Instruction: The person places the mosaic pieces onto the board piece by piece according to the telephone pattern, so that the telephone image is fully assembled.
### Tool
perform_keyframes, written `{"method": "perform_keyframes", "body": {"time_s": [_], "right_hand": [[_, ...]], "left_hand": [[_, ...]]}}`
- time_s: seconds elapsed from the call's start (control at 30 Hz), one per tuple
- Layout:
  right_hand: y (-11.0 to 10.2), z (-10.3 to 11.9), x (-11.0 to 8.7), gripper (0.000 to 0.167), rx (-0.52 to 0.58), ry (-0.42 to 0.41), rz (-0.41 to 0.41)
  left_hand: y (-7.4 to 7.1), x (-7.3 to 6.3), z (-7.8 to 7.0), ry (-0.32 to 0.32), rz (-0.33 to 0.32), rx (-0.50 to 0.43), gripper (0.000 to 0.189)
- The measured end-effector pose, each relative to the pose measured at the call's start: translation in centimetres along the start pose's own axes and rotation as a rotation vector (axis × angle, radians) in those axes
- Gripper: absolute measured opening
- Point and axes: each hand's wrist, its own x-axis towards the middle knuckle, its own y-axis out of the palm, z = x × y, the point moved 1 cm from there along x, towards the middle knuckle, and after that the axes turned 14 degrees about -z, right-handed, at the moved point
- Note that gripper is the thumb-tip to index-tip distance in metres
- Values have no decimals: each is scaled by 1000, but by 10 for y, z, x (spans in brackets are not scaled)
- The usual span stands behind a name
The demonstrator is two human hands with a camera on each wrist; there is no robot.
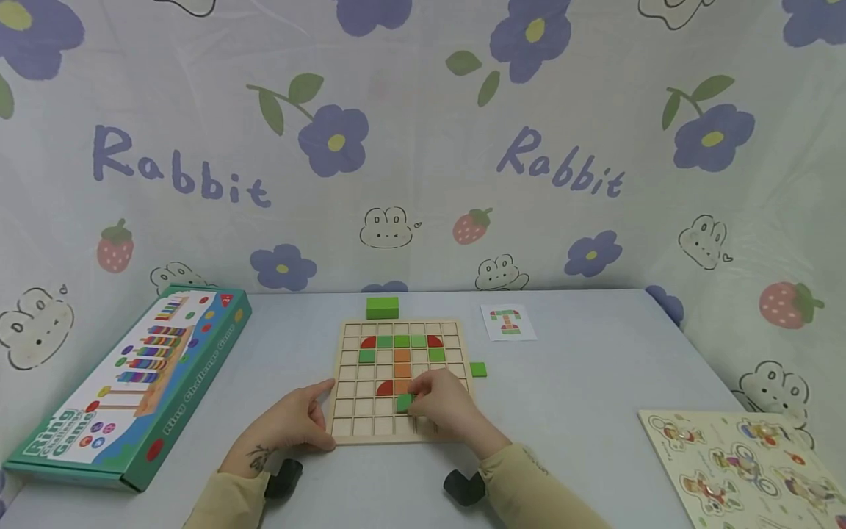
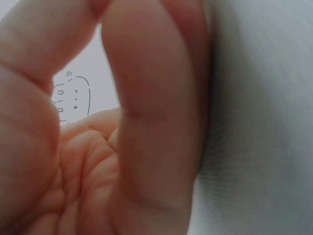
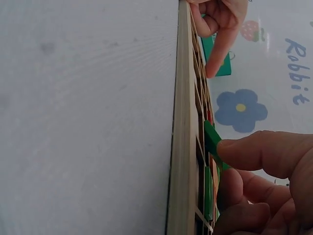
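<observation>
In the head view, my right hand (image 1: 446, 404) is over the lower right part of a wooden grid board (image 1: 346, 426). Its thumb and fingers pinch a green square tile (image 3: 211, 139), which tilts against the board in the right wrist view. Another green tile (image 3: 208, 191) lies in the board below those fingers. My left hand (image 1: 287, 422) touches the board's left edge with index finger and thumb, its fingers loosely bent. Set in the grid are orange squares (image 1: 402, 355), a row of green squares (image 1: 401, 341) and red quarter-round tiles (image 1: 385, 389).
A green block (image 1: 382, 308) stands behind the board, and a loose green tile (image 1: 479, 369) lies to its right. Farther back is a pattern card (image 1: 507, 322). A game box (image 1: 132, 382) lies left; an illustrated board (image 1: 734, 463) lies at the right front.
</observation>
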Motion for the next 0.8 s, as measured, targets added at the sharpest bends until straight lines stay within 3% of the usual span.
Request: {"method": "perform_keyframes", "body": {"time_s": [0.33,0.47,0.7,0.8], "right_hand": [[1,2,-1,23,-82,-37,-10],[-6,2,2,28,-7,-3,-5],[-38,-5,18,40,256,42,-23],[-53,-18,28,46,257,79,-62]], "left_hand": [[0,-2,-1,4,0,9,101],[0,-2,-2,5,1,7,100],[0,-2,-3,2,-4,7,100],[0,-2,-3,3,-8,15,100]]}}
